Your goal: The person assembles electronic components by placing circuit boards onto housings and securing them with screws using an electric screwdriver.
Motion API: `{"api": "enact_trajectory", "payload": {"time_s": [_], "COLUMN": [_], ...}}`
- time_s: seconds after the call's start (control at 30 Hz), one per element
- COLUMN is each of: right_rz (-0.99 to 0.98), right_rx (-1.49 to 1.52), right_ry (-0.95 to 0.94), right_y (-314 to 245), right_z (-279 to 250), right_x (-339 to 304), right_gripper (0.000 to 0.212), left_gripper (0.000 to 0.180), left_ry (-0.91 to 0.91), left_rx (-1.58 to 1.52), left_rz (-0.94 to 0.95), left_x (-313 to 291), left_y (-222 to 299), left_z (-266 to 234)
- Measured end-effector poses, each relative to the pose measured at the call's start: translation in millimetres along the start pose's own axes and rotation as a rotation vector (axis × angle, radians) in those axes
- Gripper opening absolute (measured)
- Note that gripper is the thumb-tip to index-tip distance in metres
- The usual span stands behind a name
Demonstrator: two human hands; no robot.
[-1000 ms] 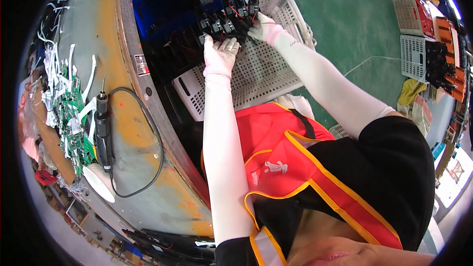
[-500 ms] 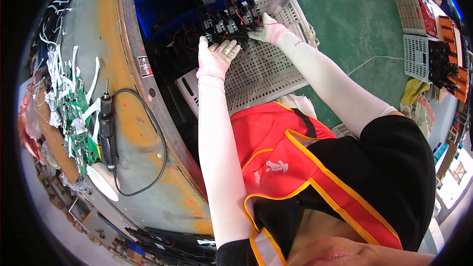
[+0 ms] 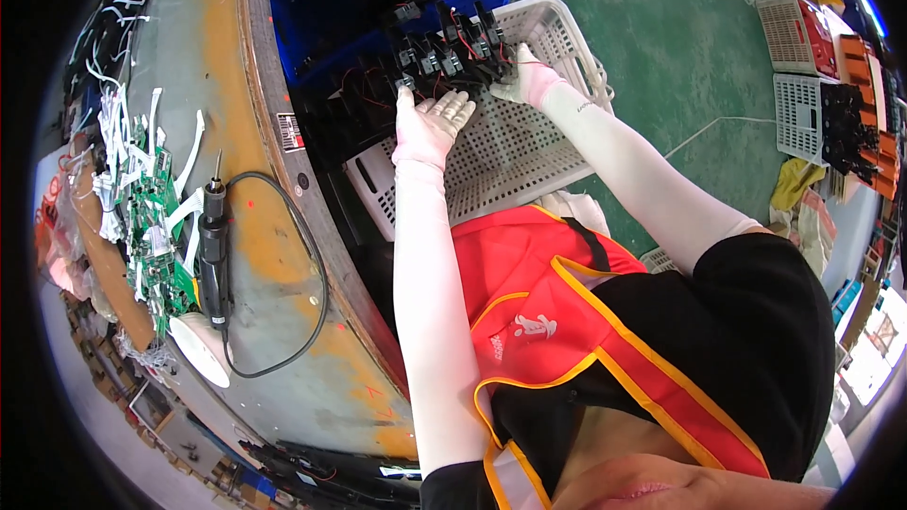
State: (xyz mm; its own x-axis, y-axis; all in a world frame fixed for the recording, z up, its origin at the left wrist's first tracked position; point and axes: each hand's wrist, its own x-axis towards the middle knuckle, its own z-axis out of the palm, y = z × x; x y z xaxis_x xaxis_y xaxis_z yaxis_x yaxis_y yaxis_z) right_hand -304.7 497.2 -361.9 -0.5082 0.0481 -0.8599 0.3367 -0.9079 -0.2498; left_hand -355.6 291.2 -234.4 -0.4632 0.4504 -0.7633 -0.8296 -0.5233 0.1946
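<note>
A cluster of black plastic parts (image 3: 444,59) with thin red and black wires lies between my hands, over the far end of a white perforated basket (image 3: 515,165). My left hand (image 3: 430,126), white-gloved, is palm up at the cluster's near left side. Its thumb presses against the end part, and its fingers extend beneath. My right hand (image 3: 525,80), also gloved, is closed around the right end, thumb raised. Where the fingertips meet the parts is partly hidden.
Beyond the basket stands a blue bin (image 3: 316,57) holding more black parts. On the workbench (image 3: 265,255) at left lie a corded electric screwdriver (image 3: 215,255), green circuit boards (image 3: 156,255) with white cables, and a white round dish (image 3: 198,349). White crates (image 3: 798,113) stand far right.
The whole view has shifted slightly. Both hands and the black parts sit a little lower and further right in the picture; the hold looks the same.
</note>
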Motion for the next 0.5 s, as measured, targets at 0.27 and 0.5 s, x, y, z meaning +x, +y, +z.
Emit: {"api": "enact_trajectory", "payload": {"time_s": [0.27, 0.5], "right_rz": [-0.207, -0.147], "right_rx": [-0.001, -0.567], "right_ry": [0.022, 0.052], "right_y": [3, 47], "right_z": [-54, -60], "right_x": [-83, -142], "right_gripper": [0.074, 0.029], "left_gripper": [0.072, 0.031], "left_ry": [0.166, -0.087], "left_rx": [0.004, 0.401], "left_rz": [0.196, 0.506], "left_x": [-27, -90], "left_y": [-35, -82], "left_z": [-51, -165]}}
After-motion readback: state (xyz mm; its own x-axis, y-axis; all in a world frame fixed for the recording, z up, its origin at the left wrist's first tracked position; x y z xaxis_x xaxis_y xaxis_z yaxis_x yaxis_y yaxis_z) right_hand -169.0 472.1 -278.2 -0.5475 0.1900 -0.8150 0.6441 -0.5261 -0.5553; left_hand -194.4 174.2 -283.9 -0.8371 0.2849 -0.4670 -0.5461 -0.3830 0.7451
